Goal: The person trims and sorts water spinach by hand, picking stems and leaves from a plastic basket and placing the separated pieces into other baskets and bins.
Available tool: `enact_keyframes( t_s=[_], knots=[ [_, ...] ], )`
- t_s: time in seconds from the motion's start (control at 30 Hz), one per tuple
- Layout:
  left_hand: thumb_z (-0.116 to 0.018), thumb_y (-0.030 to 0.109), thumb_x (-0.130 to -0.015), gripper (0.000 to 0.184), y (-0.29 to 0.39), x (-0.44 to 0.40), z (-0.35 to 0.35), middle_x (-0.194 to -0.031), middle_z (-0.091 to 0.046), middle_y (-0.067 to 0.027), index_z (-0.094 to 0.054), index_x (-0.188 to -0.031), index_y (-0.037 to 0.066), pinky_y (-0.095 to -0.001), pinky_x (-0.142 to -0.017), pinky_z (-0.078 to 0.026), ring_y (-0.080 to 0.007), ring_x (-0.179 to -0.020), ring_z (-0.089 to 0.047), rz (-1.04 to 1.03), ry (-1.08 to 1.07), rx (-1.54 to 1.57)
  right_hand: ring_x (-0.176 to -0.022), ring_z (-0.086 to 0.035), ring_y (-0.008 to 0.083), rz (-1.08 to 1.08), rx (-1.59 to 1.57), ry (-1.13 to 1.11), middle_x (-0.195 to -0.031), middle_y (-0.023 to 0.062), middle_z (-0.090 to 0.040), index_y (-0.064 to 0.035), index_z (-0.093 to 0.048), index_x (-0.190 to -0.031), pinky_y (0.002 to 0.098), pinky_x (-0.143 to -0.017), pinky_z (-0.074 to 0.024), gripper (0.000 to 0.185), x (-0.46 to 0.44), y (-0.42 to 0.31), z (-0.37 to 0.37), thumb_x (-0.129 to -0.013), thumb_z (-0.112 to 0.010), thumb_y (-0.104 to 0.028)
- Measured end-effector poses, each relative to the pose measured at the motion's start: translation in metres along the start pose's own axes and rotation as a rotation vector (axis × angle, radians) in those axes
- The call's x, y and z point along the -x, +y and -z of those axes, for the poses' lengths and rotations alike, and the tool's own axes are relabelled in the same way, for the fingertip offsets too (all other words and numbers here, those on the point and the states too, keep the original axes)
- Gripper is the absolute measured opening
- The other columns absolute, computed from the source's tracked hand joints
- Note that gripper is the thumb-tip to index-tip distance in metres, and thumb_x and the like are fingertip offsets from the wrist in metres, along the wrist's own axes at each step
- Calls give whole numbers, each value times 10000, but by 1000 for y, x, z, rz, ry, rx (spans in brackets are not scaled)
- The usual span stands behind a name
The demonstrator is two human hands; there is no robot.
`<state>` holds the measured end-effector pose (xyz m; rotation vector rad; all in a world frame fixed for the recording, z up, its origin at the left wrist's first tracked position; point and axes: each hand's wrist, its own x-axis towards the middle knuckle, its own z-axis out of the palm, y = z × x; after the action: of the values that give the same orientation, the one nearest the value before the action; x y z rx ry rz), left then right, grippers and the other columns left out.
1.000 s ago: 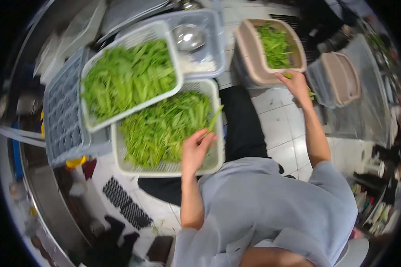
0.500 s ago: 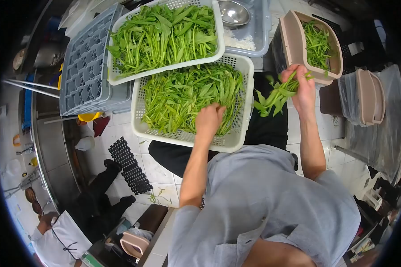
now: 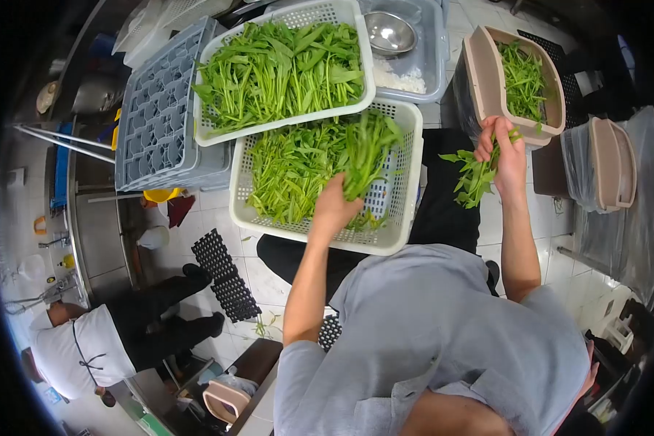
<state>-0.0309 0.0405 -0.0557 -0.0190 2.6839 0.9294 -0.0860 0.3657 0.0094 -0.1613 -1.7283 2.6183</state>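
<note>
My left hand (image 3: 336, 208) is closed round a bunch of green stems (image 3: 367, 152), lifted a little above the lower white basket (image 3: 325, 240), which rests at my lap with more greens in it. The basket's holed floor shows at its right side. My right hand (image 3: 507, 156) grips a smaller bunch of leafy greens (image 3: 475, 178), leaves pointing left, just below the front of a beige bin (image 3: 479, 80) holding cut greens (image 3: 522, 81). The upper white basket (image 3: 287, 123), full of greens, overlaps the far edge of the lower one.
A metal bowl (image 3: 390, 33) sits in a grey-blue tub (image 3: 434, 54). Grey racks (image 3: 152, 109) stand at the left. Another beige bin (image 3: 612, 166) with a plastic liner is on the right. A person in white (image 3: 83, 349) is at the lower left.
My left hand, which was down among the greens half a second ago, now holds up a bunch. My right hand has gone from the beige bin's edge to holding leafy greens beside it.
</note>
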Motion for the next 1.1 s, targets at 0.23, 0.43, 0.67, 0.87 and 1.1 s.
enact_keyframes(
  t_s=[0.23,0.43,0.67,0.87,1.1],
  knots=[
    [-741,238,-799,671,-32,12,48,-1301,-559,-271,-480,-1351,-40,-411,-1014,-429,-398,-1186,-555,100,82,367,-540,-360,62,-74,-11,-32,-647,-20,-395,-2,-556,-1014,232,-500,-322,273,-3,6,-10,-1039,-481,-263],
    [-696,134,-841,269,-36,10,28,-1067,-644,-170,-656,-1080,17,-407,-838,-504,-343,-980,-622,-42,271,75,-516,-298,16,-143,214,-23,-632,-77,-405,1,-646,-1055,215,-473,-218,185,-2,15,-16,-979,-597,-160],
    [-704,112,-814,326,-48,-4,-9,-1040,-597,-164,-607,-1116,34,-456,-797,-508,-385,-934,-605,-17,395,-84,-511,-319,10,-162,367,-95,-625,-82,-436,7,-673,-1064,210,-459,-223,191,4,13,-32,-972,-609,-148],
    [-677,91,-848,195,-59,2,9,-989,-656,-191,-661,-1026,13,-433,-757,-504,-390,-888,-630,29,398,38,-571,-394,19,-165,444,-124,-650,-77,-468,8,-689,-1054,200,-510,-314,199,0,12,-32,-950,-646,-156],
    [-666,125,-899,181,-23,49,79,-898,-712,-139,-678,-1027,-2,-335,-693,-510,-244,-725,-660,160,526,346,-771,-558,82,233,723,-150,-838,4,-614,-16,-708,-1033,236,-681,-453,180,-12,4,-47,-877,-710,-104]
  ],
)
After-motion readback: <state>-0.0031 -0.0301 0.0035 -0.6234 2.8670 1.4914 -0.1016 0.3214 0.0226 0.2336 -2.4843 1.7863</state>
